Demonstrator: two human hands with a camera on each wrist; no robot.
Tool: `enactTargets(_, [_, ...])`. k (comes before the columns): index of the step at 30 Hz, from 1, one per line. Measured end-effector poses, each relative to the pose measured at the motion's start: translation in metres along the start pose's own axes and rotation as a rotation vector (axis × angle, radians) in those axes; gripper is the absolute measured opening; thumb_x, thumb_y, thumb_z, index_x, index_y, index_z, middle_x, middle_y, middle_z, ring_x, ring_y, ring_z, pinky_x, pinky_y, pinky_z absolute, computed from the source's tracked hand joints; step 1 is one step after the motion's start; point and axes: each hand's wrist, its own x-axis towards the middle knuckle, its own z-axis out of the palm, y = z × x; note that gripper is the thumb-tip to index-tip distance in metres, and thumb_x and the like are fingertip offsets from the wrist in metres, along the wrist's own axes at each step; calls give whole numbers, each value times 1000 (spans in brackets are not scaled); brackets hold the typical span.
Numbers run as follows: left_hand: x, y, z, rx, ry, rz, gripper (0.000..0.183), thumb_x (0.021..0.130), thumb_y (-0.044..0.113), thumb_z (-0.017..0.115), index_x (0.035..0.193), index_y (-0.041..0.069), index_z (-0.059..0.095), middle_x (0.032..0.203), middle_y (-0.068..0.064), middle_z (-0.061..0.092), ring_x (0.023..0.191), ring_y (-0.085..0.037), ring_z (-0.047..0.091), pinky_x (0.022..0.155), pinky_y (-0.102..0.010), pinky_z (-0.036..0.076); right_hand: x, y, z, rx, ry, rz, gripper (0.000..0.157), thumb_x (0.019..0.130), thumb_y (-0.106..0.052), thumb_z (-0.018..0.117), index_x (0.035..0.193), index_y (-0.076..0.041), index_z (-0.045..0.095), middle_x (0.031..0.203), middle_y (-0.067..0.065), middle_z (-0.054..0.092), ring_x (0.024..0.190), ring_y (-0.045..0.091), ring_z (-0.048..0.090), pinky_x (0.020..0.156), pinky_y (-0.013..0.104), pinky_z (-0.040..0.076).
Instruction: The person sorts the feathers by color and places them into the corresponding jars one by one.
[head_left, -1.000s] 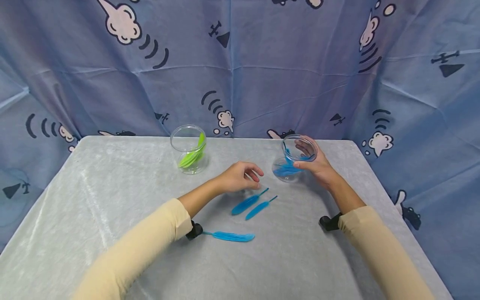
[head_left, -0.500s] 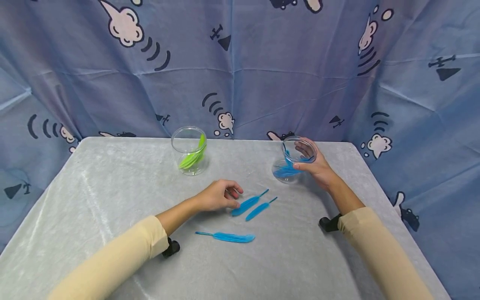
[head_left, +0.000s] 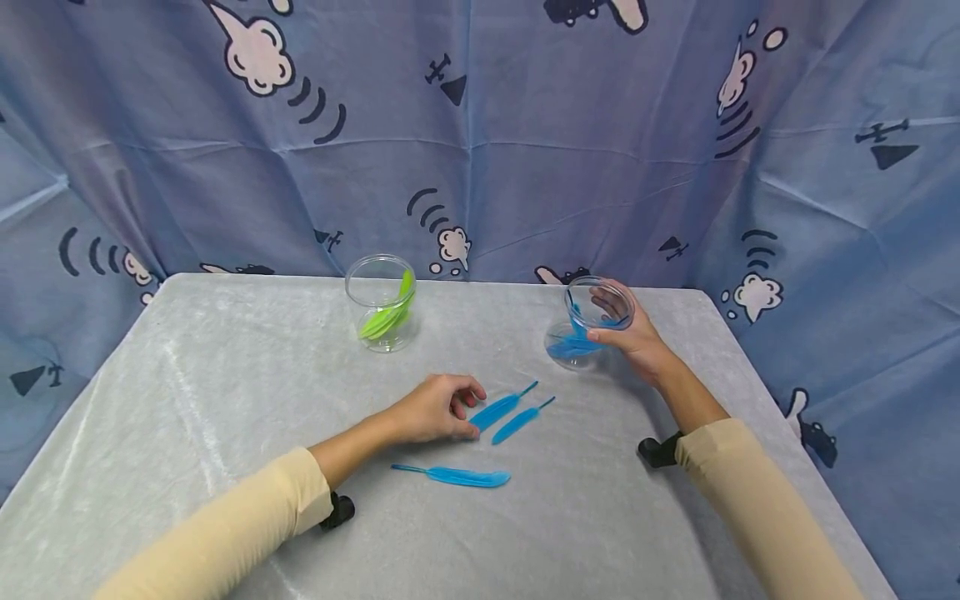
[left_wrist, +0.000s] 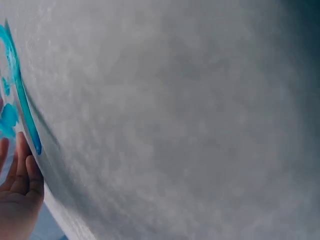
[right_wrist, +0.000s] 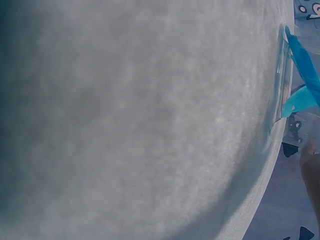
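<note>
In the head view, my left hand (head_left: pixel 437 408) is at the lower end of a blue feather (head_left: pixel 498 408) on the table, thumb and fingers spread apart around its tip. A second blue feather (head_left: pixel 517 425) lies alongside, and a third blue feather (head_left: pixel 465 477) is nearer the front. The left wrist view has the fingers (left_wrist: pixel 22 172) beside the quill of a feather (left_wrist: pixel 26 107). With thumb and fingers curled round it, my right hand (head_left: pixel 637 337) holds a clear plastic jar (head_left: pixel 573 360) containing several blue feathers. Part of that jar and its feathers (right_wrist: pixel 305 62) appear in the right wrist view.
A second clear jar (head_left: pixel 381 342) with green feathers (head_left: pixel 387 317) stands at the back, left of centre. Grey cloth covers the table (head_left: pixel 225 375). A blue printed curtain (head_left: pixel 540 167) hangs behind the table's back edge and down its right side.
My left hand has drawn back from near the right jar, moving left and down to the lower end of a blue feather. My right hand keeps its hold on the jar.
</note>
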Motion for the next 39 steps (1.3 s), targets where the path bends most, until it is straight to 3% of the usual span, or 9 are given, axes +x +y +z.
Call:
enactTargets(12, [-2, 0, 2, 25, 9, 24, 37, 80, -3, 79, 115, -1, 66, 102, -10, 67, 86, -22, 63, 77, -26, 53, 0, 0, 0, -1, 1, 4, 84, 87, 10, 67, 154, -15, 23, 159, 20, 27, 148, 32, 21, 121, 53, 8])
enactTargets(17, [0, -3, 1, -1, 23, 26, 34, 82, -5, 76, 114, 0, 67, 101, -10, 67, 84, -18, 62, 77, -24, 53, 0, 1, 0, 7, 0, -1, 85, 87, 11, 67, 155, -15, 23, 159, 21, 27, 148, 32, 21, 121, 53, 8])
enactTargets(23, [2, -6, -2, -62, 82, -1, 26, 82, -6, 73, 107, -1, 70, 92, -9, 66, 77, -11, 59, 70, -22, 52, -1, 0, 0, 11, 0, 14, 85, 87, 10, 67, 155, -15, 22, 159, 20, 27, 148, 31, 21, 121, 52, 8])
enactTargets(31, [5, -6, -2, -122, 140, -2, 15, 85, -5, 71, 99, -3, 73, 85, -8, 69, 75, -10, 60, 67, -22, 52, -1, -1, 0, 16, 1, 28, 85, 88, 9, 67, 155, -15, 22, 159, 18, 27, 149, 30, 20, 121, 51, 8])
enactTargets(39, [10, -4, -3, -179, 244, -50, 9, 89, -1, 69, 97, 0, 73, 81, -4, 68, 70, -10, 60, 62, -21, 50, -1, 0, 0, 23, 2, 18, 84, 88, 10, 66, 155, -15, 23, 159, 18, 29, 148, 31, 21, 121, 51, 8])
